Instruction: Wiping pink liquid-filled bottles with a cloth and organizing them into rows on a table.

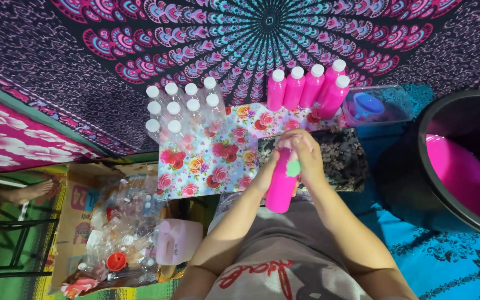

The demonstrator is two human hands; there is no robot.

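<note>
a pink bottle [280, 186] is held up near the body, in the middle of the scene. the left hand [276, 158] is wrapped around its side in a tight grip. its top is clenched by the right hand [305, 157]. five full pink bottles [306, 86] and empty clear bottles [181, 111] are stood far behind, and a black bucket [412, 178] is seen on the right.

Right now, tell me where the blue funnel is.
In the head view the blue funnel lies inside a clear plastic box at upper right, just right of the row of filled pink bottles and left of the big black tub.
</note>
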